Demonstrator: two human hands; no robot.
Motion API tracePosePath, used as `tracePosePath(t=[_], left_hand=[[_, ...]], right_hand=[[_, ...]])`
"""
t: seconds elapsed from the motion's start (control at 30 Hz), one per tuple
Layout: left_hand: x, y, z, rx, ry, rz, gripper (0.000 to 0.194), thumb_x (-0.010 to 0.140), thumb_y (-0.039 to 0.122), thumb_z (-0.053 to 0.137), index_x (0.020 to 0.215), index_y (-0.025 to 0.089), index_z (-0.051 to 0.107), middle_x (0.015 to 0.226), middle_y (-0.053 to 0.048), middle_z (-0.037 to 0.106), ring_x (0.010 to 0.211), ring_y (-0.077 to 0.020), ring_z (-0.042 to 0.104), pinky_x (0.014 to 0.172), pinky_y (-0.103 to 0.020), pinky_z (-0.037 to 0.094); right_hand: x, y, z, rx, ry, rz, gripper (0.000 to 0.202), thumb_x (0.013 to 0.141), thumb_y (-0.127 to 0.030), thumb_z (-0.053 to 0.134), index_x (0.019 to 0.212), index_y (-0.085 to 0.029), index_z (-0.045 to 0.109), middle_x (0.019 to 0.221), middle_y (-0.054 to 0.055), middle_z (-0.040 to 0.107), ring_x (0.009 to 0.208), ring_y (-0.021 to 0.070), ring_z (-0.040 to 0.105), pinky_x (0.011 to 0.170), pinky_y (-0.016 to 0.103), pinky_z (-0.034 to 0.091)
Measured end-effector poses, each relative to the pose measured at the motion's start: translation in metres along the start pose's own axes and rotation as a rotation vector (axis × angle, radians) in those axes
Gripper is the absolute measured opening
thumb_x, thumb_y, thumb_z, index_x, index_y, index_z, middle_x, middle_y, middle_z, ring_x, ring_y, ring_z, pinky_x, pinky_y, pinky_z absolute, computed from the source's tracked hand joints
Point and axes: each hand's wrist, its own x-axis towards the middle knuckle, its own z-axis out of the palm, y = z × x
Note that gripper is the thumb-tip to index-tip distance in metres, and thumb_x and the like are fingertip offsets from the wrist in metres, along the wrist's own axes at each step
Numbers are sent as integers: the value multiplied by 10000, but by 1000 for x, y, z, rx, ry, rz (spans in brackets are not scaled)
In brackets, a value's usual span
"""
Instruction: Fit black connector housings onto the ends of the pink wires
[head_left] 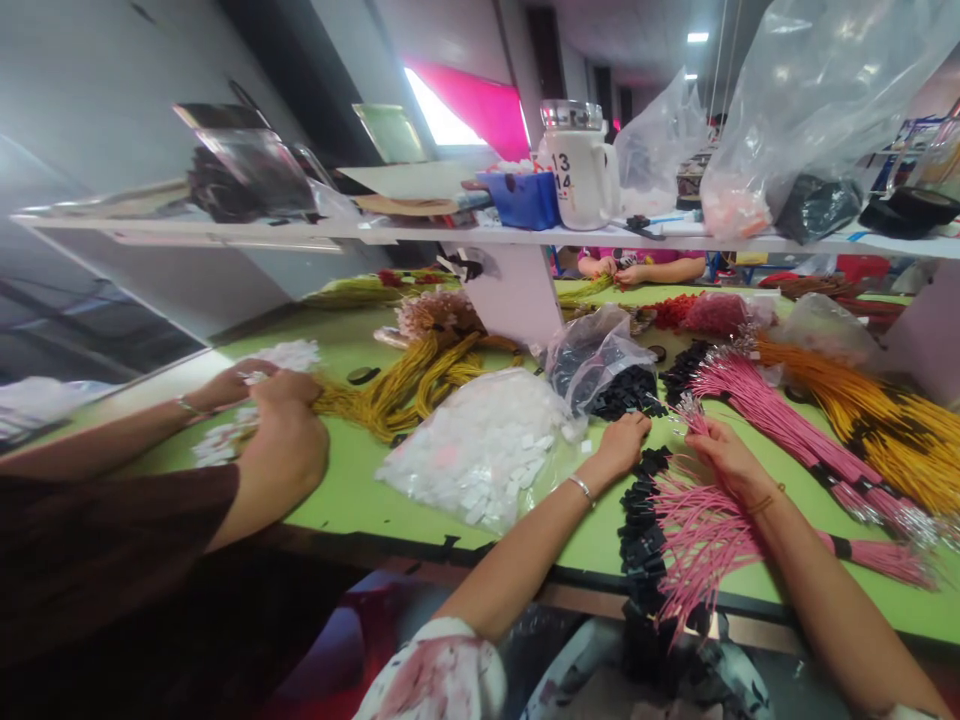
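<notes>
Pink wires point(709, 540) with black connectors point(643, 525) at their left ends lie in front of me, some hanging over the table's edge. My right hand point(724, 455) is closed round a small bunch of pink wires, whose silvery ends point(688, 408) point up and left. Just left of it, my left hand point(626, 442) has its fingers pinched together by a pile of black connectors point(628, 392); what they hold is too small to make out. A clear bag of white connectors point(480, 445) lies left of my left hand.
At the left a co-worker's hands point(281, 385) work beside yellow wires point(420, 385). More pink wires point(787, 420) and orange wires point(885, 410) lie at the right. Overhead, a shelf point(450, 235) bears a white mug point(581, 175) and a blue box point(521, 200). Another person's arms show behind.
</notes>
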Motion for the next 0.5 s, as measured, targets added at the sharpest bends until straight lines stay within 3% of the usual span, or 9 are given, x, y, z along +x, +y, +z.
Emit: tracePosePath(t=[0.1, 0.2, 0.33, 0.43, 0.5], left_hand=[[-7, 1, 1, -63, 33, -19, 208, 857, 123, 531, 1034, 185, 622, 1036, -104, 632, 1003, -239, 557, 885, -357, 449], [-10, 2, 4, -214, 122, -47, 220, 871, 132, 516, 1054, 175, 629, 1057, -107, 626, 999, -227, 567, 911, -368, 451], [-12, 6, 4, -825, 154, -191, 238, 920, 179, 448, 1070, 144, 628, 894, -71, 631, 757, -148, 584, 733, -296, 479], [-14, 12, 0, -1300, 49, -245, 250, 897, 209, 515, 1092, 108, 635, 760, -39, 620, 627, -96, 549, 629, -231, 431], [-16, 18, -3, -1462, -16, -238, 262, 833, 190, 607, 1072, 96, 655, 738, -34, 624, 623, -80, 554, 613, -207, 410]], right_hand=[[-2, -3, 3, 33, -21, 8, 321, 640, -382, 788, 768, -191, 563, 627, -48, 510, 532, 99, 401, 531, 247, 328], [-3, -5, 5, 0, -8, -1, 358, 623, -399, 802, 673, -197, 511, 568, -59, 453, 511, 91, 353, 503, 239, 289], [-3, -4, 5, -102, 1, -52, 353, 659, -429, 764, 637, -193, 501, 552, -57, 424, 521, 90, 318, 492, 234, 243], [-3, -3, 4, -187, -8, -100, 316, 715, -412, 714, 634, -189, 506, 565, -50, 420, 540, 95, 323, 511, 241, 240], [-3, -3, 4, -234, -18, -113, 303, 736, -403, 688, 627, -189, 502, 566, -48, 409, 545, 97, 320, 516, 246, 238]])
